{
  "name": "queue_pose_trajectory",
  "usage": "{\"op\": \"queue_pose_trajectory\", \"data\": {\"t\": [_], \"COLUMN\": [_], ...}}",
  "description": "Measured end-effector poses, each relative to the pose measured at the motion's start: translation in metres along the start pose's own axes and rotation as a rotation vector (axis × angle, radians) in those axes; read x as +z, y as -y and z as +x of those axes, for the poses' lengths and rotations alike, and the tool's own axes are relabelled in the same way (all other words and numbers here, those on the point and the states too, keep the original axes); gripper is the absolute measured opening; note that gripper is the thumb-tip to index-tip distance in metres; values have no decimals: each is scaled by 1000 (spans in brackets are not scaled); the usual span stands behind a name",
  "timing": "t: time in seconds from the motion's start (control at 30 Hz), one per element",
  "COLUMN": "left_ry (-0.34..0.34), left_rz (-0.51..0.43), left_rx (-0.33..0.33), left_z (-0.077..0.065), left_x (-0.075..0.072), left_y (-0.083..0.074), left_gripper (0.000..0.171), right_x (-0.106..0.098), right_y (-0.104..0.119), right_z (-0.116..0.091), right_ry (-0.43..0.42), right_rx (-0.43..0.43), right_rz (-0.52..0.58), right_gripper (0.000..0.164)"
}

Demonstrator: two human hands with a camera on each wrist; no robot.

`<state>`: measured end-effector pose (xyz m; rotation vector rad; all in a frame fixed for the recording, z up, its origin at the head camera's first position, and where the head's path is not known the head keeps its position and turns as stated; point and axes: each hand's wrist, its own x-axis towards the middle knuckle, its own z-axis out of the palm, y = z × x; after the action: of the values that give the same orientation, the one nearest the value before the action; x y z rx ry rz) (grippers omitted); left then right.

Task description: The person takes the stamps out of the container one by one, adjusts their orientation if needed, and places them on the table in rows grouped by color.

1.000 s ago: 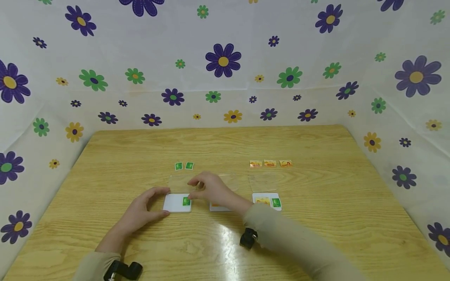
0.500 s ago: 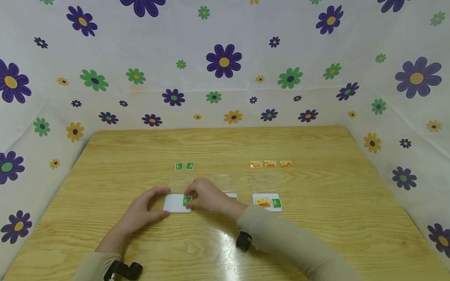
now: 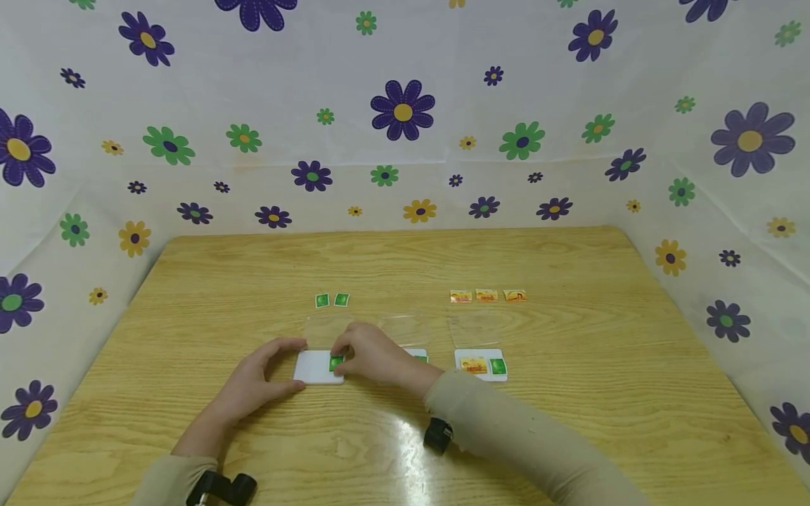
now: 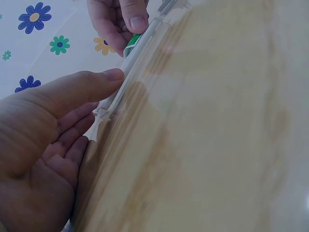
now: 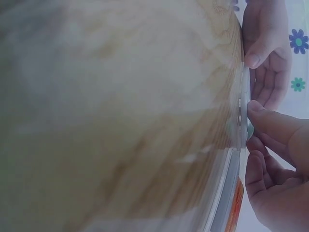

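A flat white case (image 3: 312, 367) lies at the left of a row of three, with its clear lid (image 3: 323, 329) folded open behind it. My left hand (image 3: 253, 379) holds the case's left end, thumb at the near corner and fingers at the far one. My right hand (image 3: 373, 356) pinches a small green sticker (image 3: 335, 362) at the case's right end, thumb on the near side and index finger on the far side. In the left wrist view, the sticker (image 4: 130, 45) shows a curved edge standing off the white surface.
A middle white case (image 3: 415, 352) is mostly behind my right hand. The right case (image 3: 481, 353) carries a yellow-orange sticker (image 3: 473, 365) and a green one (image 3: 498, 367). Farther back lie two green stickers (image 3: 323, 300) and three orange ones (image 3: 486, 295). Flowered cloth (image 3: 405, 183) hangs around the table.
My right hand has come down and slightly left and nearer onto the green sticker, then has stayed nearly still. The left hand has kept its place on the case.
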<state>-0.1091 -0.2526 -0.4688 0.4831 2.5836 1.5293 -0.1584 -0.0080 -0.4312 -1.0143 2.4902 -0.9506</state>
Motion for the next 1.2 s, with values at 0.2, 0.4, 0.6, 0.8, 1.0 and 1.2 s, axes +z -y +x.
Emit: {"op": "queue_pose_trajectory", "data": {"t": [0.2, 0.4, 0.6, 0.8, 1.0, 1.2], "left_ry": [-3, -4, -1, -7, -7, -5], "left_rz": [6, 16, 22, 41, 27, 17], "left_rx": [4, -4, -20, -17, -14, -18], "left_z": [0, -1, -1, -1, -1, -1], "left_x": [0, 1, 1, 0, 0, 0], "left_y": [2, 2, 0, -1, -1, -2], "left_gripper": [61, 61, 61, 62, 61, 61], "right_x": [0, -1, -6, -14, -26, -35], "right_y": [1, 1, 1, -2, -8, -14], "right_z": [0, 1, 3, 9, 16, 22], "right_ry": [10, 22, 18, 0, -35, -61], "right_rx": [16, 23, 18, 34, 61, 98], "right_rz": [12, 23, 24, 18, 8, -3], "right_gripper": [24, 21, 17, 17, 18, 19]}}
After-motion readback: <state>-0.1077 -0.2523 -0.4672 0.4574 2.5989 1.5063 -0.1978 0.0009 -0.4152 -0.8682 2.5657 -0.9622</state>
